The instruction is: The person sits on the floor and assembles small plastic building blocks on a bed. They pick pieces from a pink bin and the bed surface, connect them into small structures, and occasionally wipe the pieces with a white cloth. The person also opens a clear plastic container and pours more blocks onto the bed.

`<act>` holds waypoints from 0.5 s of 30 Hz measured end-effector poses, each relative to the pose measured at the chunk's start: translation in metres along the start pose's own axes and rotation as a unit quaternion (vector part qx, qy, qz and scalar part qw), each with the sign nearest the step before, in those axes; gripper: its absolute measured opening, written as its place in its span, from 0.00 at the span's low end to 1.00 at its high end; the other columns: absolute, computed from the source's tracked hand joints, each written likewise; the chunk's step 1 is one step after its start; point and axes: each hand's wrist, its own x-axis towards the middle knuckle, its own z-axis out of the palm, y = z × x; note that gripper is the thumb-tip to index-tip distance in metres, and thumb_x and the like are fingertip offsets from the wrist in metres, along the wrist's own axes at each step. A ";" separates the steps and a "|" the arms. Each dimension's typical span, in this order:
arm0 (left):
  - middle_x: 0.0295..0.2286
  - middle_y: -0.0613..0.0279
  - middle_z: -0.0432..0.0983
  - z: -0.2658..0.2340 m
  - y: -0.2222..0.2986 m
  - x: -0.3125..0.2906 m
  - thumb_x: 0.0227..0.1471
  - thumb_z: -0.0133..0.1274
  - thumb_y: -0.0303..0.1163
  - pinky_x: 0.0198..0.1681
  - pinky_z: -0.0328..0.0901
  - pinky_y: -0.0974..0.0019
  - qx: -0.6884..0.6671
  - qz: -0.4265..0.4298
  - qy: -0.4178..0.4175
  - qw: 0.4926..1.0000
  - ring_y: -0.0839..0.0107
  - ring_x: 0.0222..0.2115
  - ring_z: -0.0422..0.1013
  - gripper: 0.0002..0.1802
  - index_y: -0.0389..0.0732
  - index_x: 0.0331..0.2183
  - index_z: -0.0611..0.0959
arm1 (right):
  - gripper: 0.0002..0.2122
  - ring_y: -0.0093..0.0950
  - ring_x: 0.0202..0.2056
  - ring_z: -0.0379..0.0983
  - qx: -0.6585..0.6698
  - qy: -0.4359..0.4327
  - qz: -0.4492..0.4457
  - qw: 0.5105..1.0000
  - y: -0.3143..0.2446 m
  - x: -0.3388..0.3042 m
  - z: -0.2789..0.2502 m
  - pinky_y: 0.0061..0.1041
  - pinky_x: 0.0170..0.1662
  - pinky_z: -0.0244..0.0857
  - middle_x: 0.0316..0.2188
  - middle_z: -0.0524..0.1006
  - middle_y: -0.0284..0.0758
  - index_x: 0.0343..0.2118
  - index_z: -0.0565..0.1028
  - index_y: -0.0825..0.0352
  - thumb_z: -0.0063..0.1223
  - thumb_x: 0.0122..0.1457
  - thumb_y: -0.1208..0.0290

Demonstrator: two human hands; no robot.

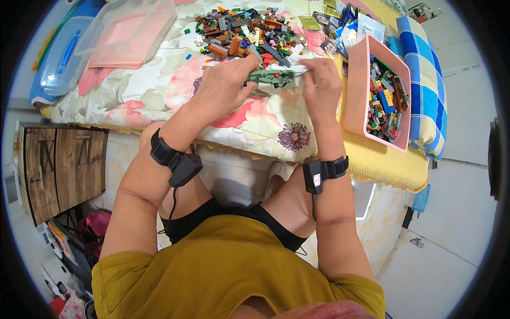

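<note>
Over the near side of the flowered bedspread (244,114), my left hand (226,82) is closed round the left end of a long, dull-green toy brick model (272,78) with small red spots. My right hand (323,85) is at the model's right end, its thumb and fingers pinched on a small white piece (300,69). Motion smears that piece, and I cannot tell whether it touches the model. Just beyond both hands lies a loose heap of mixed toy bricks (249,34), brown, grey, green, red and white.
A pink bin (357,93) of bricks stands to the right on a yellow cover, beside a blue checked cushion (419,90). Packets and papers (366,26) lie behind it. At the far left are a clear plastic box (127,32) and a blue lidded case (66,56).
</note>
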 end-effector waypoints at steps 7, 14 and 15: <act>0.31 0.53 0.77 0.000 0.000 0.001 0.44 0.64 0.29 0.31 0.68 0.58 -0.053 -0.056 0.007 0.997 0.53 0.29 0.75 0.18 0.39 0.37 0.74 | 0.11 0.36 0.34 0.75 0.042 0.058 0.023 0.997 0.005 -0.002 -0.010 0.31 0.39 0.70 0.30 0.76 0.38 0.35 0.81 0.64 0.56 0.49 0.84; 0.32 0.58 0.78 0.004 -0.005 0.001 0.42 0.67 0.32 0.36 0.68 0.64 -0.179 -0.155 0.000 0.972 0.67 0.30 0.74 0.20 0.35 0.36 0.78 | 0.09 0.37 0.33 0.74 -0.027 0.114 0.063 0.991 0.015 0.006 -0.006 0.33 0.37 0.68 0.30 0.76 0.39 0.34 0.81 0.68 0.55 0.49 0.82; 0.32 0.58 0.78 0.005 -0.006 0.002 0.42 0.68 0.33 0.35 0.68 0.65 -0.230 -0.191 -0.012 0.954 0.67 0.31 0.74 0.20 0.35 0.36 0.78 | 0.09 0.37 0.32 0.74 -0.011 0.132 0.084 0.988 0.015 0.005 -0.007 0.33 0.37 0.68 0.30 0.75 0.39 0.34 0.80 0.68 0.55 0.49 0.82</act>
